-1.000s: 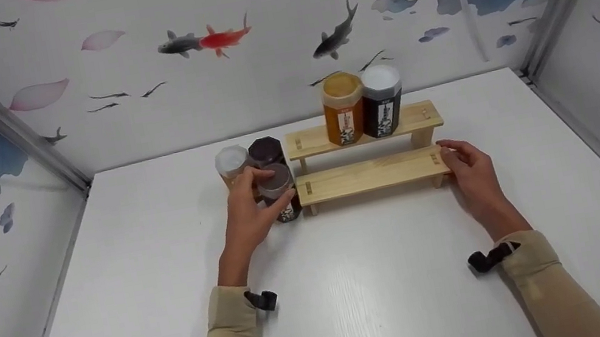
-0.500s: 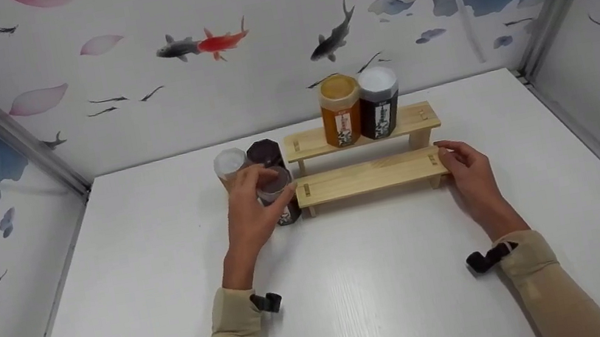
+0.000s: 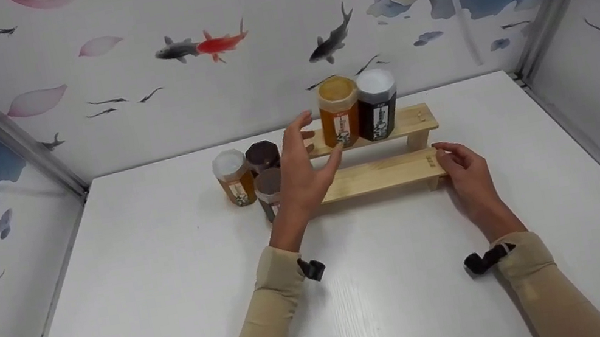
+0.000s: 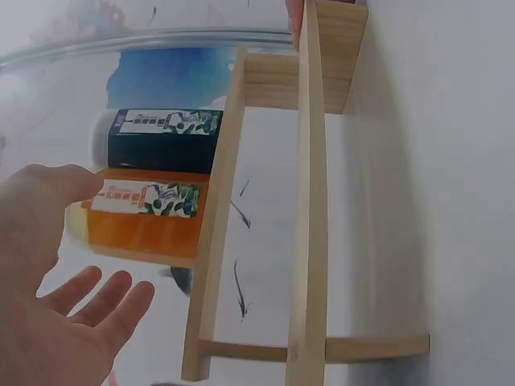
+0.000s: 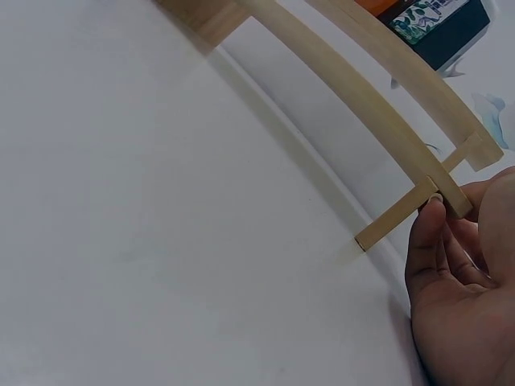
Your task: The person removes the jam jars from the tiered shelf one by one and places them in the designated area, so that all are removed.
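Note:
In the head view my left hand (image 3: 304, 177) is spread with nothing in it, beside an amber jar (image 3: 339, 118) on the upper step of a two-step wooden rack (image 3: 381, 174). The left wrist view shows the thumb right at that jar's side, fingers apart. A dark jar with a white lid (image 3: 379, 111) stands against the amber one. My right hand (image 3: 472, 184) pinches the right end of the rack's lower step, as the right wrist view (image 5: 451, 273) also shows. The rack's left end is partly hidden behind my left hand.
Left of the rack, on the white table (image 3: 143, 295), stand an amber jar with a white lid (image 3: 236, 183), a dark jar (image 3: 262, 155) and another dark jar (image 3: 268, 189) in front, partly covered by my left hand. Printed panels (image 3: 238, 99) enclose the table.
My left hand has let go of the front dark jar and moved right and up to the amber jar on the rack, its fingers spreading. My right hand keeps its grip on the rack.

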`<state>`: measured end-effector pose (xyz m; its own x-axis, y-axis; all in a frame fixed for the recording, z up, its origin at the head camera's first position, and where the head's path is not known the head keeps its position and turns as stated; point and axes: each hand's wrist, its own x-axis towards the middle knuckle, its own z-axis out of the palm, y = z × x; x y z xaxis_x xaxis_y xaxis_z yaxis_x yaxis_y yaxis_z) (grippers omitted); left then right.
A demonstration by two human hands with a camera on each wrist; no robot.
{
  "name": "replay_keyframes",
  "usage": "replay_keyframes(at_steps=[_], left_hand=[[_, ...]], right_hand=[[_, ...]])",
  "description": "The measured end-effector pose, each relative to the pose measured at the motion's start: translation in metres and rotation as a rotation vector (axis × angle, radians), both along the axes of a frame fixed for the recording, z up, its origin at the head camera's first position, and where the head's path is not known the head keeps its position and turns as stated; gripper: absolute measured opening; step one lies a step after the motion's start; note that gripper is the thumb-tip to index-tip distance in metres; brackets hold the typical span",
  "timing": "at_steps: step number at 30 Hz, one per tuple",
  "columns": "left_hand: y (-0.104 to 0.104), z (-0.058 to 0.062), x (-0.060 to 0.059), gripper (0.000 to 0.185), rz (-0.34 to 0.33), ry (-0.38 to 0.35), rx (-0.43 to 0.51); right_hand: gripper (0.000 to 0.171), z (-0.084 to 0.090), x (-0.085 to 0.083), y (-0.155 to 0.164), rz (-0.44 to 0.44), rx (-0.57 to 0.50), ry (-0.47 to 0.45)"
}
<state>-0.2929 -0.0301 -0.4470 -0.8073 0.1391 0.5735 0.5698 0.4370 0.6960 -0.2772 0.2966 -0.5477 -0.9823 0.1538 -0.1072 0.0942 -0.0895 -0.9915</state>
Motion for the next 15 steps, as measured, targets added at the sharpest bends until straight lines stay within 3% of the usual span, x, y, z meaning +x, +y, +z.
replay_keyframes(at_steps=[5,15], left_hand=[[0.024,-0.002,-0.016,0.088,0.016,0.053,-0.036],[0.049,-0.010,-0.032,0.080,0.114,0.046,-0.012]], right_hand=[[0.054,-0.001,0.000,0.000,-0.009,0.032,0.000],[0.055,-0.001,-0.001,0.003,0.003,0.089,-0.044]])
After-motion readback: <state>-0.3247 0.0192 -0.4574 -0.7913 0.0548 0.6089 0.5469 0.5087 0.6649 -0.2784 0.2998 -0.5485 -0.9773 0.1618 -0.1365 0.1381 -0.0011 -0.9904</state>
